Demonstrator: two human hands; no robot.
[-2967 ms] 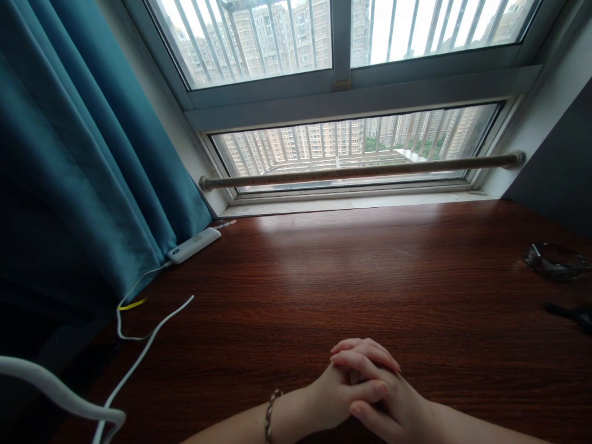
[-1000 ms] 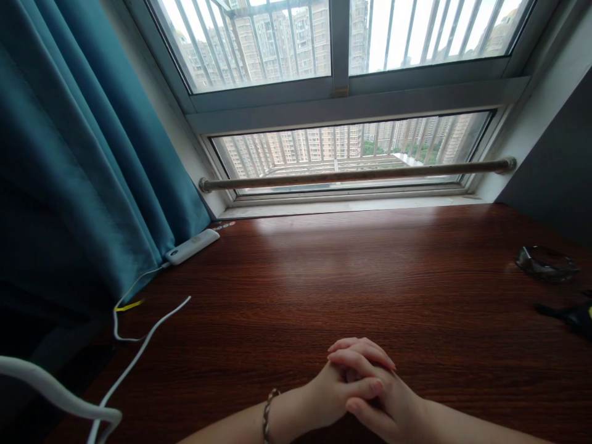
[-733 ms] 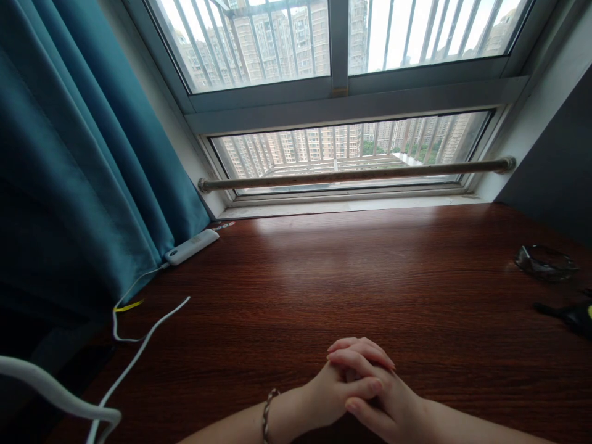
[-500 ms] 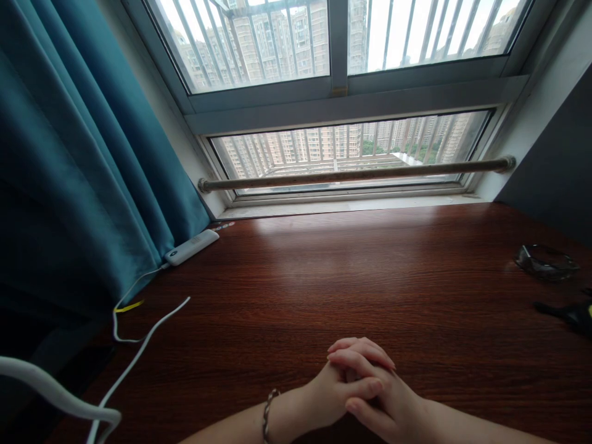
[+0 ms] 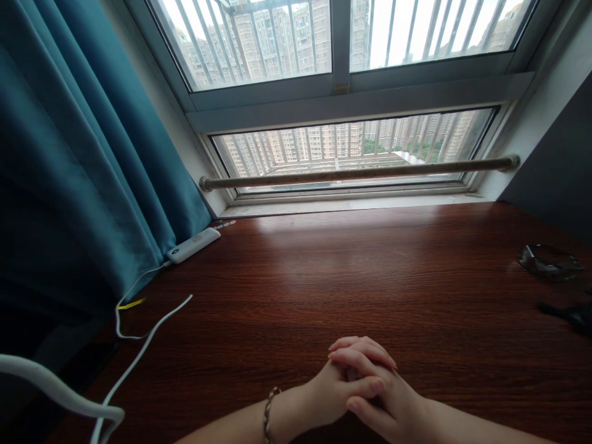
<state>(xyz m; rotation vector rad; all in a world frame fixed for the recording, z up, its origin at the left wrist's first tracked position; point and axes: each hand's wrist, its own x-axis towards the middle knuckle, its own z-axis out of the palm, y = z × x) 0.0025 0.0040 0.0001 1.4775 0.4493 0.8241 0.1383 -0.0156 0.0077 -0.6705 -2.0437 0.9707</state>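
My left hand (image 5: 326, 390) and my right hand (image 5: 401, 404) are clasped together with their fingers interlaced, close to the near edge of the view. Each is closed around the other, and no object shows between them. The palms are hidden. A braided bracelet (image 5: 268, 414) circles my left wrist. Beneath both hands lies a dark reddish-brown wooden tabletop (image 5: 277, 296).
At the left, a white power strip (image 5: 194, 245) lies by a blue curtain (image 5: 124, 154), with a white cable (image 5: 143, 345) nearby. Clear goggles (image 5: 550, 262) and a black item (image 5: 568, 316) rest at the right. A metal rail (image 5: 361, 175) crosses the window behind.
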